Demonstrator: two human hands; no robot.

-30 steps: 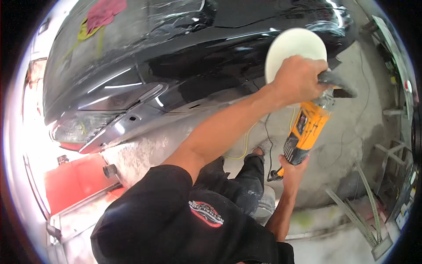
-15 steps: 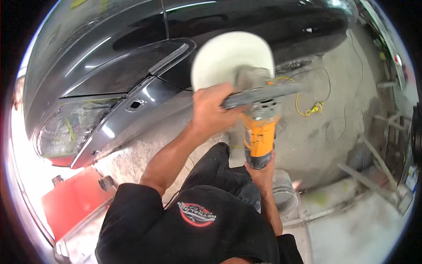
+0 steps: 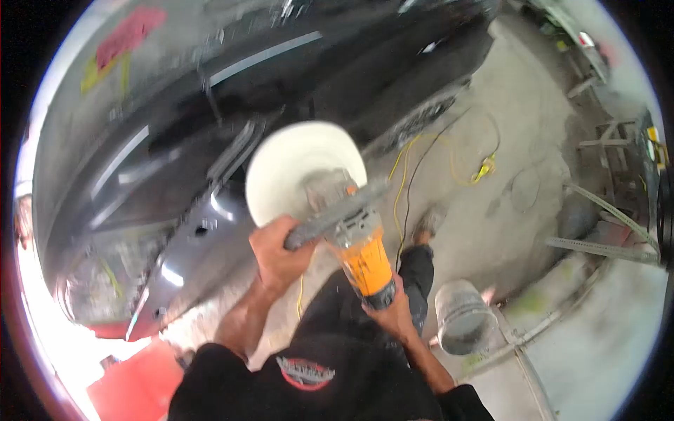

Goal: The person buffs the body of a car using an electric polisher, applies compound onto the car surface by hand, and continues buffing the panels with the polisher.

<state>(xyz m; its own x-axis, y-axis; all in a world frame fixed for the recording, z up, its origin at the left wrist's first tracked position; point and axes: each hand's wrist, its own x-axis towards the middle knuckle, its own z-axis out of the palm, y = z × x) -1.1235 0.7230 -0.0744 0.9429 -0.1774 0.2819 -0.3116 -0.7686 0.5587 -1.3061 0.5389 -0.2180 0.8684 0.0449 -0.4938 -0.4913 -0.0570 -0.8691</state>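
Polisher [image 3: 354, 242]: an orange-bodied power tool with a grey side handle [image 3: 335, 214] and a round white pad [image 3: 295, 168] at its head. We hold it in both hands, in front of our chest and above the floor [image 3: 519, 147]. Our left hand [image 3: 277, 256] is wrapped shut around the near end of the side handle, fingers curled over the bar, so the tool's head lies just up and right of that hand. Our right hand [image 3: 393, 316] closes around the tail of the orange body from below, so the body runs up and away from it toward the pad. The pad faces the black car [image 3: 210, 126], beside its dark panel; blur keeps us from telling whether pad and panel touch.

Also noted: yellow cord [image 3: 404, 175] and a dark cable lying loose on the concrete floor to the right of the tool; a white bucket [image 3: 460, 316] standing on the floor just right of our right forearm; a red cloth [image 3: 130, 35] lying on the car, well apart from the hands; our shoe [image 3: 428, 221] beyond the polisher's body; metal framing [image 3: 611, 224] at the right edge.
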